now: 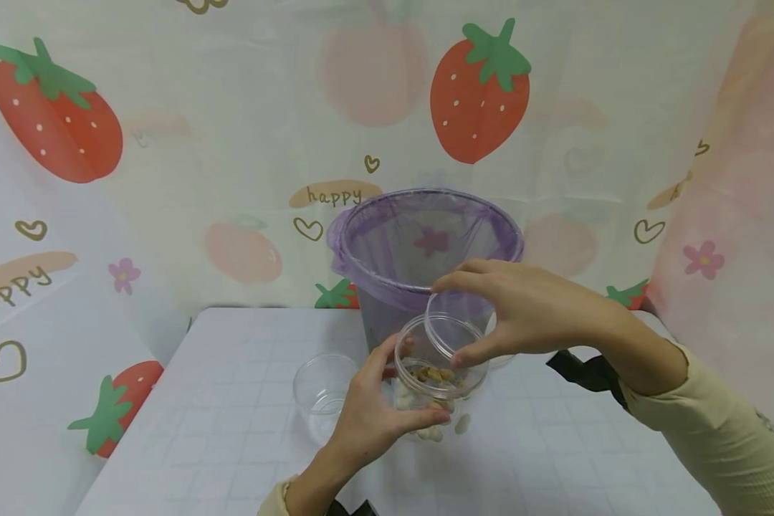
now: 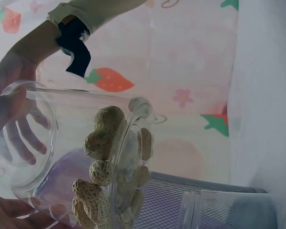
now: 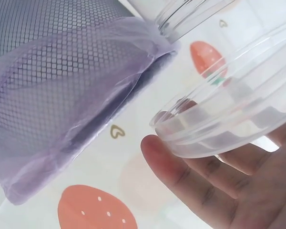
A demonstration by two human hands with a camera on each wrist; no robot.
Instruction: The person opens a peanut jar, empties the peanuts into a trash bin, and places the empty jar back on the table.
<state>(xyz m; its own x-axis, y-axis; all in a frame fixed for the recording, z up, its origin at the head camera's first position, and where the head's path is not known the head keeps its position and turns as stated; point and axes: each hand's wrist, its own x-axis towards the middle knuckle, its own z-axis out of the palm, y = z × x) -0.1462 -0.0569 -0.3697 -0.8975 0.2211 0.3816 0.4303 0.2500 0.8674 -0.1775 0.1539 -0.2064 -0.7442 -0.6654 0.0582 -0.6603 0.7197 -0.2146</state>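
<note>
My left hand (image 1: 377, 408) grips a clear plastic jar (image 1: 419, 344) around its side, its open top tilted up toward the head camera. Unshelled peanuts (image 2: 105, 133) lie in the bottom of the jar, seen through its wall in the left wrist view. My right hand (image 1: 529, 308) holds a clear round lid (image 3: 214, 138) by its rim, thumb on one side and fingers on the other. In the head view the lid stands tilted over the jar's mouth and overlaps it.
Behind the hands stands a mesh bin (image 1: 377, 315) lined with a purple bag (image 1: 345, 244). Left of the jar, another clear container (image 1: 325, 387) sits on the white table (image 1: 232, 430). A strawberry-print sheet (image 1: 245, 143) hangs behind.
</note>
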